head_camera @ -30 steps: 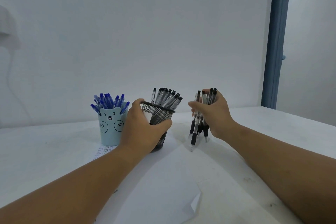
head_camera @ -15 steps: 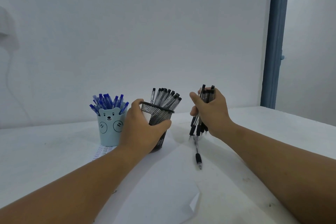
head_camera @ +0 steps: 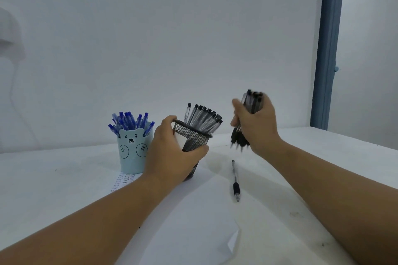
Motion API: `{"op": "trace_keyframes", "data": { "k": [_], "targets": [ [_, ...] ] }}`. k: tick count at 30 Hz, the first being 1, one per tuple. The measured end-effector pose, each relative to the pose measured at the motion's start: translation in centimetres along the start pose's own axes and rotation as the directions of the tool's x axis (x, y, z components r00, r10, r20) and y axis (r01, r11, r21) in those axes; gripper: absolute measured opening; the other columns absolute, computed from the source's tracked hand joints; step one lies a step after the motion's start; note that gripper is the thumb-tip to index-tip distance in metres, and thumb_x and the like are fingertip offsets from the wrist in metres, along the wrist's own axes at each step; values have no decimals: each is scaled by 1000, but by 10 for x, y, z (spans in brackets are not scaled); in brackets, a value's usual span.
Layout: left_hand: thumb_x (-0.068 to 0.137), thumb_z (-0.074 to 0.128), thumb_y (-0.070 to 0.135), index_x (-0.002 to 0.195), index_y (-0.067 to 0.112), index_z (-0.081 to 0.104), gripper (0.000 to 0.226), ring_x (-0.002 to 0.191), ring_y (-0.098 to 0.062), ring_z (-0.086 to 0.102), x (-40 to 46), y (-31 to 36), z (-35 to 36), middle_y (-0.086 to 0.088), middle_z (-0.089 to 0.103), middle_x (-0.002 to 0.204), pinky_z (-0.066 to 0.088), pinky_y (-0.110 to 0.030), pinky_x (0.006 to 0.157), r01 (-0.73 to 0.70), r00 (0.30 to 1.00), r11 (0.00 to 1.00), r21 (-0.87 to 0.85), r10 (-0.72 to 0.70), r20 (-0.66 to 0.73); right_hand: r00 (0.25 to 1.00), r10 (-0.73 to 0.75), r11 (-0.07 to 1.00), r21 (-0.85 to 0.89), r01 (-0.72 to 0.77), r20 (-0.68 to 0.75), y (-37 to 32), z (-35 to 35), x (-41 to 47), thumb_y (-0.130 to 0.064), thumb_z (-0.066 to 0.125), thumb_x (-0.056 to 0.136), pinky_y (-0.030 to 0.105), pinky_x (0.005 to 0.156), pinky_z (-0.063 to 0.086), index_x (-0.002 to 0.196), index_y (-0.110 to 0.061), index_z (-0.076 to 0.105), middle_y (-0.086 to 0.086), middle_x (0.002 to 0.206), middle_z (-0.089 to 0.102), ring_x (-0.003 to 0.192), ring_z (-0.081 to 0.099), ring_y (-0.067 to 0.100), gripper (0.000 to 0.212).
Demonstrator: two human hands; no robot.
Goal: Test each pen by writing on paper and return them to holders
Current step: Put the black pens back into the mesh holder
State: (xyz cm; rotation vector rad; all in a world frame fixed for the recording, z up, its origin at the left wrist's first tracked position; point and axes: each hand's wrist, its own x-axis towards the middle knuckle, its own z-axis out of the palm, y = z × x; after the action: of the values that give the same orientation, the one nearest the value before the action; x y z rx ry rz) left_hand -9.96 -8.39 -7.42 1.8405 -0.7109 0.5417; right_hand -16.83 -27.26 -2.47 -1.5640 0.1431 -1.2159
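Note:
My left hand (head_camera: 172, 153) grips a black mesh pen holder (head_camera: 193, 139), tilted toward the right, with several black-capped pens (head_camera: 203, 119) sticking out of it. My right hand (head_camera: 257, 127) holds a bundle of black pens (head_camera: 251, 103) upright above the table, right of the holder; the bundle is blurred. One black pen (head_camera: 235, 179) lies loose on the white paper (head_camera: 189, 221) below my right hand. A light-blue bear-face cup (head_camera: 132, 150) full of blue pens (head_camera: 129, 121) stands left of the mesh holder.
The white table (head_camera: 43, 189) runs to a white wall behind. Rows of small handwriting (head_camera: 123, 180) show on the paper near the blue cup. The paper's near right corner (head_camera: 233, 241) is folded. A blue door frame (head_camera: 328, 49) stands at the right.
My right hand has risen with the pen bundle, lifting its tips off the table. One pen slipped out of the bundle and came to rest on the paper. My left hand stays on the holder.

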Motion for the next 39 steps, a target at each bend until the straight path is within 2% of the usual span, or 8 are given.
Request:
{"op": "trace_keyframes", "data": {
  "k": [3,8,11,16,25,31,36,39],
  "targets": [
    [65,89,44,144,31,37,95,110,-10,46,-2,4,0,8,49,123,42,-31,97,-29,999,999,22,28,23,986,-63,967,235,98,-155,-33,4,4,-21,71,94,45,67,59,96,-17,49,0,60,62,54,62,23,23],
    [63,85,54,143,38,34,96,118,-12,49,-9,14,1,14,45,119,46,-46,100,-119,992,980,158,109,68,955,-181,846,458,274,-237,-84,9,-9,-12,68,95,52,69,62,98,-15,48,5,67,61,55,62,26,21],
    [62,83,58,143,40,33,97,116,-13,51,-11,18,2,14,47,120,45,-46,97,-167,985,959,229,152,79,964,-206,862,435,260,-167,-84,22,-20,-10,68,95,56,71,61,97,-16,49,3,65,63,56,64,26,20],
    [61,83,57,142,38,36,95,112,-15,51,-13,22,4,12,48,118,46,-45,95,-204,978,947,249,190,81,997,-61,921,381,78,-56,-64,38,-34,-16,68,96,47,73,63,98,-16,49,0,69,66,63,69,23,19],
    [59,74,64,142,39,36,95,112,-16,52,-12,23,5,12,48,117,46,-48,95,-184,983,941,283,170,71,987,53,913,407,13,-150,-63,41,-28,-16,64,96,46,70,60,96,-21,45,-1,75,66,63,71,21,19],
    [63,79,62,144,40,33,95,117,-14,50,-12,21,6,14,47,122,45,-46,97,-171,985,942,289,156,74,986,113,898,437,-50,-121,-63,39,-26,-13,62,97,50,72,61,98,-24,43,-7,58,66,62,71,21,22],
    [64,79,60,143,40,34,93,115,-14,50,-13,22,7,15,47,119,45,-45,95,-197,980,936,292,182,78,992,110,899,421,-123,55,-62,42,-30,-6,73,90,54,80,62,122,-22,43,7,93,70,75,77,28,46],
    [66,79,60,144,38,33,94,117,-14,48,-12,21,7,14,46,122,43,-43,95,-179,984,937,299,164,76,985,94,939,316,-137,148,-60,44,-28,-17,78,88,49,85,61,123,-22,44,5,94,72,82,77,23,49]
  ]
}}
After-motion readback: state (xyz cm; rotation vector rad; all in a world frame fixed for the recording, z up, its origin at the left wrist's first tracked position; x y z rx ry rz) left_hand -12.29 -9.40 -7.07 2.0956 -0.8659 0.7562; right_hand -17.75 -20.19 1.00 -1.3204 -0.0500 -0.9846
